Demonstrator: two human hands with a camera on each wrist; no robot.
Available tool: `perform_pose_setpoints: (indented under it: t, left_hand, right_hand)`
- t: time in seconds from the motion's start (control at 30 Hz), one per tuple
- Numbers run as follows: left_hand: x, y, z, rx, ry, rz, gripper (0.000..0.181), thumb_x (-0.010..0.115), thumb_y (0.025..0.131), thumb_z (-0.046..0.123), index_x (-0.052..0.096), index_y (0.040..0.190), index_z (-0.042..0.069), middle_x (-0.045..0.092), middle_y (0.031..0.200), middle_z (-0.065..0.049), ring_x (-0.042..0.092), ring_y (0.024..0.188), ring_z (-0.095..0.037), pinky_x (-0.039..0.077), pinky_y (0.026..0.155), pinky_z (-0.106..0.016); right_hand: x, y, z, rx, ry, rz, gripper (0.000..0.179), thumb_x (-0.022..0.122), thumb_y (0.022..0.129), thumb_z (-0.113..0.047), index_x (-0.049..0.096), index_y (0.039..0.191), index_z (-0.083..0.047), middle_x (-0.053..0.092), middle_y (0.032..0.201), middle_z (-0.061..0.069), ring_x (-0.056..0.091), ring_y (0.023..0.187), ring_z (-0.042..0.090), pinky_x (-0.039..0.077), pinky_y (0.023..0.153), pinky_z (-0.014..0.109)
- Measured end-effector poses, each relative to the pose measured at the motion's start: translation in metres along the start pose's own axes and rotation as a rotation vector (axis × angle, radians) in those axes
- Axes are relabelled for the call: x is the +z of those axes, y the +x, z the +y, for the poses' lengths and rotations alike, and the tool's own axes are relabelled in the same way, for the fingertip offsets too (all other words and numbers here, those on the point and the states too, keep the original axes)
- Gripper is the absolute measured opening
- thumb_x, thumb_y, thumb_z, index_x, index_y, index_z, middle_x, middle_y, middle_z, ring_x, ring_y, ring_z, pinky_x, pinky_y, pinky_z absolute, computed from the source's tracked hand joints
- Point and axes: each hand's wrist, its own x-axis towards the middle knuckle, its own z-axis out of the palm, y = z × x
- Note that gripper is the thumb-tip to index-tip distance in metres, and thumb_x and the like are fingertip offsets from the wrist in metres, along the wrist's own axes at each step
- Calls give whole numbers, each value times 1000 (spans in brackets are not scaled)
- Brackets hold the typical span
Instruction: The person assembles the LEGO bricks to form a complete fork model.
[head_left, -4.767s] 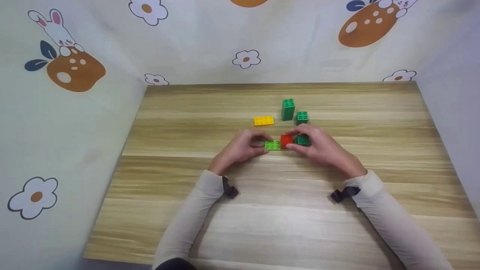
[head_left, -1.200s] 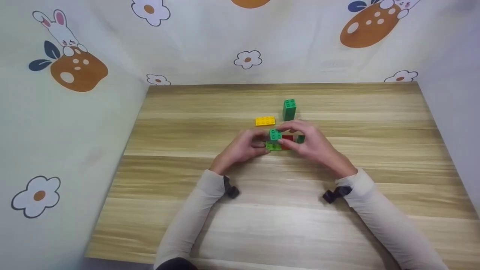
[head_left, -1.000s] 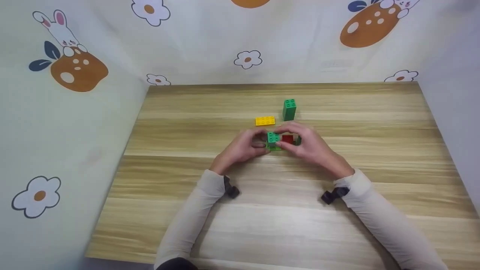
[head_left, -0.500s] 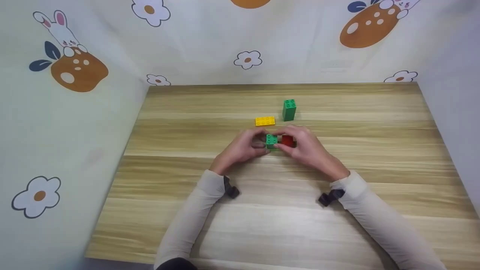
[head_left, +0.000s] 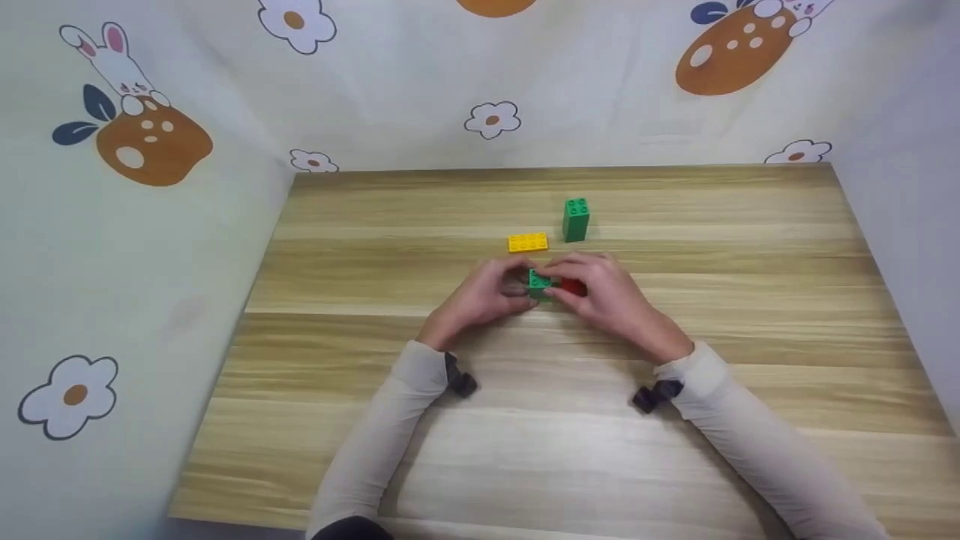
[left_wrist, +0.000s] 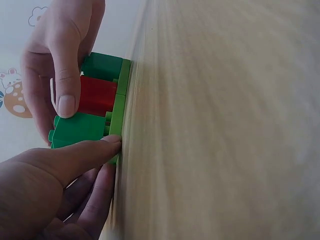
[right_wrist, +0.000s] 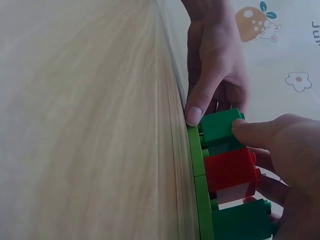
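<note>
My left hand pinches the near end of a low strip of light green building bricks, two thin pieces end to end on the table. Above that end, my right hand holds a green building brick between thumb and fingers. In the left wrist view this brick sits over the strip's studs; a narrow gap with a stud shows at its base. Beside it on the strip stands a red brick, then a darker green brick. From the head view, the right hand mostly covers both.
Behind the hands, a flat yellow brick lies on the wooden table. A tall green brick stack stands upright to its right. Patterned cloth walls enclose the table's back and sides.
The right hand let go of the red brick, took the green brick from behind, carried it left and lowered it onto the strip's left end. The left hand stayed in place.
</note>
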Motion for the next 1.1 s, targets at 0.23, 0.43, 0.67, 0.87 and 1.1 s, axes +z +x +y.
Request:
perform_pose_setpoints:
  t: [0.23,0.43,0.67,0.87,1.1]
  left_hand:
    - [0,0,0,6,19,8,47,87,91,9,71,135,13,76,130,-4,74,118,-15,61,108,-32]
    - [-1,-1,0,17,26,20,46,88,90,9,71,133,12,77,128,-3,74,116,-15,61,107,-31]
    - [1,0,1,6,27,25,47,89,89,10,71,132,10,77,129,-5,75,117,-17,61,107,-32]
    - [1,0,1,10,56,26,47,89,89,11,71,133,10,76,131,-6,73,119,-17,60,109,-33]
    - [1,0,2,1,62,27,47,89,89,12,71,132,12,77,130,-5,74,118,-17,59,110,-35]
  right_hand:
    - [1,1,0,12,-32,-8,31,81,100,-28,80,130,-21,77,135,2,71,128,25,53,110,55]
    - [2,2,1,-2,-50,2,30,82,99,-28,81,128,-19,79,131,2,73,125,25,53,108,55]
    - [3,2,-1,-10,-83,-3,31,82,99,-27,80,128,-17,80,128,3,74,124,27,51,108,57]
    - [3,1,-2,-29,-105,6,30,83,98,-23,80,127,-16,81,124,5,75,119,28,52,106,57]
    - [3,1,-4,-50,-126,19,28,83,98,-24,81,124,-16,82,122,3,76,116,27,53,105,56]
